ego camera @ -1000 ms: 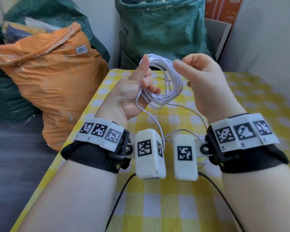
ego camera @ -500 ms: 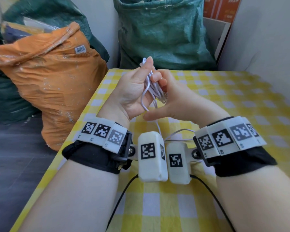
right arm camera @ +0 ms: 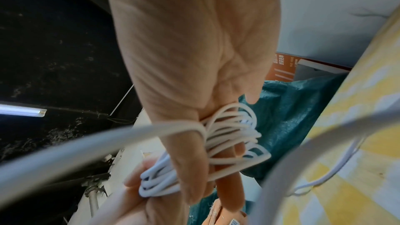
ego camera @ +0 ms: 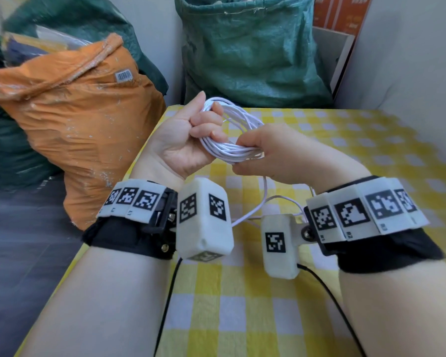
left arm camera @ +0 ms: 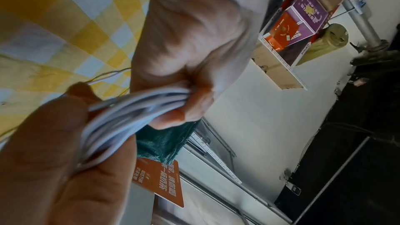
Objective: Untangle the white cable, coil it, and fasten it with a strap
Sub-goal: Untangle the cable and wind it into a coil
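Both hands are on the white cable (ego camera: 232, 140) coil — left hand (ego camera: 180, 140) clenched around one side, right hand (ego camera: 276, 153) pinching the bottom strands, loose tail trailing onto the checkered surface (ego camera: 242, 292).

Head cam looks forward-down over both forearms at the desk (ego camera: 319, 130). Wrist cams sit very close, looking along each palm; all three share the white cable (ego camera: 232, 150) coil.

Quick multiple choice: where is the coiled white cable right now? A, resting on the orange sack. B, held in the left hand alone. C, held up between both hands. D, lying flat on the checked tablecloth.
C: the left hand grips one side of the white cable coil and the right hand pinches the other, above the tablecloth.
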